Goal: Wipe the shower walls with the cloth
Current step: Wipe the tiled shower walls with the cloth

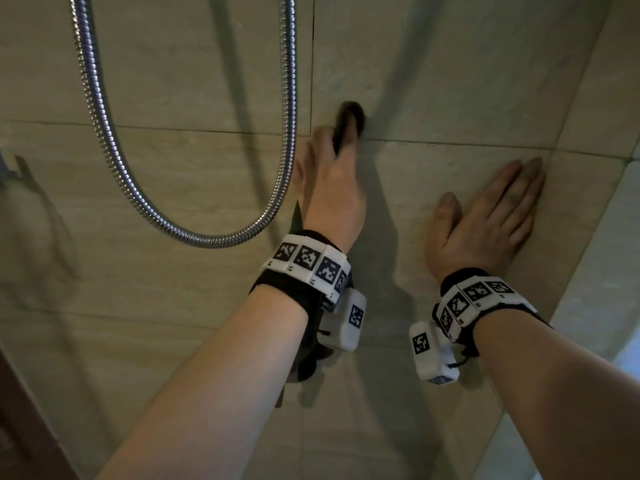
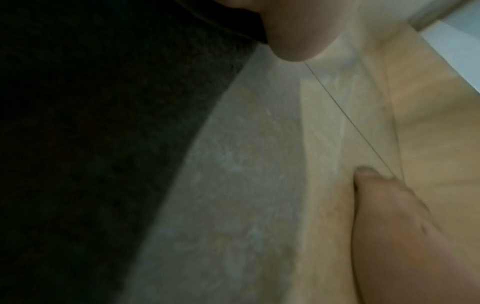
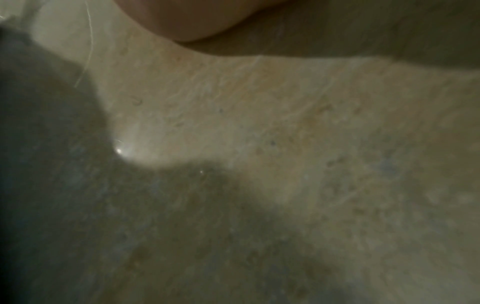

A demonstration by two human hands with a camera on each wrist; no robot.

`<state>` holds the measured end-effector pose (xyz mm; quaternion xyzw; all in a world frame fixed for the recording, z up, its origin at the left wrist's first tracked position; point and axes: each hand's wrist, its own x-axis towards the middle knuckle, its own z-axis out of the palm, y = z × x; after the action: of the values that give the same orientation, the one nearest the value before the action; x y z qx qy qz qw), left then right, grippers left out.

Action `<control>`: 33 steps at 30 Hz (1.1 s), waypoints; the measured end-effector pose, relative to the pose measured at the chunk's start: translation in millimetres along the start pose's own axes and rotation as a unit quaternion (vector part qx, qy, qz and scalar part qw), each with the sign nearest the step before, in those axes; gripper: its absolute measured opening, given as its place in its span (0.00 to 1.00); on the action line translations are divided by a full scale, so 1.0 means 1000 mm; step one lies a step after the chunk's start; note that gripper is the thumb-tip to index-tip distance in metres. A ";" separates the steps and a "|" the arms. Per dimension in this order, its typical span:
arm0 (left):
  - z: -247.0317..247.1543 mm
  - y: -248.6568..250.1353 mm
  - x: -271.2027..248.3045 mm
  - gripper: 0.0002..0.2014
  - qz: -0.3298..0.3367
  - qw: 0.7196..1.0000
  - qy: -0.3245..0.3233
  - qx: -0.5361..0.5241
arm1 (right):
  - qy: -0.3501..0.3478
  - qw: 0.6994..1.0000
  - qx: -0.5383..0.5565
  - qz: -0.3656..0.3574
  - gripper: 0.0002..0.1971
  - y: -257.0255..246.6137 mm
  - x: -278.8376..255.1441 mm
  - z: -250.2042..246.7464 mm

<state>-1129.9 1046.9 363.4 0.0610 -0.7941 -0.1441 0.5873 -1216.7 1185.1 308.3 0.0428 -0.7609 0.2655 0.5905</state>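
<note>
A dark cloth [image 1: 350, 115] lies against the beige tiled shower wall [image 1: 180, 174]. My left hand [image 1: 337, 140] grips it, and its top pokes out between the fingers. The rest of the cloth hangs down under my left wrist [image 1: 306, 362]. In the left wrist view the cloth [image 2: 98, 144] fills the left half, blurred, against the wall [image 2: 246, 164]. My right hand [image 1: 498, 199] rests flat on the wall to the right, fingers straight and holding nothing. The right wrist view shows only the wall tile [image 3: 285, 133] and a shadow.
A metal shower hose [image 1: 110, 140] hangs in a loop left of my left hand. A wall fitting [image 1: 12, 173] sits at the far left. The wall corner [image 1: 585, 188] runs just right of my right hand.
</note>
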 end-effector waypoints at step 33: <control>-0.020 0.013 0.024 0.33 -0.006 0.979 -0.098 0.179 | -0.008 1.000 0.018 0.007 0.39 0.001 0.000 -0.001</control>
<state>-1117.0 1049.3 394.5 0.1557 -0.8602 -0.0085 0.4855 -1216.0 1186.4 308.0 0.0506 -0.7610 0.2828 0.5817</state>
